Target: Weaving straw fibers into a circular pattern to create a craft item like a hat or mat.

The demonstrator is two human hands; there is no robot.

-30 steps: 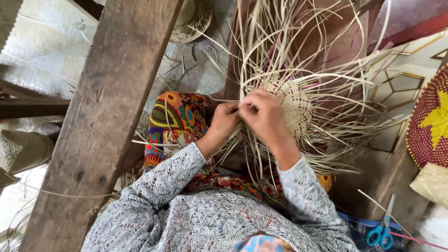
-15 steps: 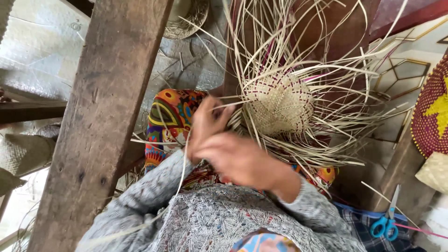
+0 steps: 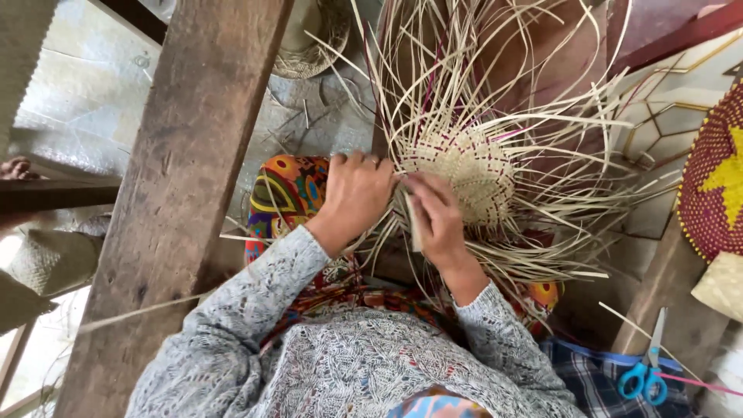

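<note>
A half-woven disc of pale straw (image 3: 464,166) sits in my lap, with long loose strips (image 3: 557,124) fanning out on all sides, a few of them dark pink. My left hand (image 3: 356,193) grips the disc's left edge, fingers curled over the strips. My right hand (image 3: 437,217) sits just below the disc and pinches a flat pale strip between thumb and fingers. Both arms wear grey patterned sleeves. A bright multicoloured cloth (image 3: 286,190) covers my knees beneath the weaving.
A thick wooden beam (image 3: 178,201) runs diagonally down the left. Blue-handled scissors (image 3: 642,375) lie at the lower right on wood. A dark red woven tray with a yellow star (image 3: 716,178) leans at the right edge. A straw hat (image 3: 313,39) lies at the top.
My right hand drew back toward me and has returned to the disc's lower edge, now pinching a strip. The left hand stays on the left edge of the weaving.
</note>
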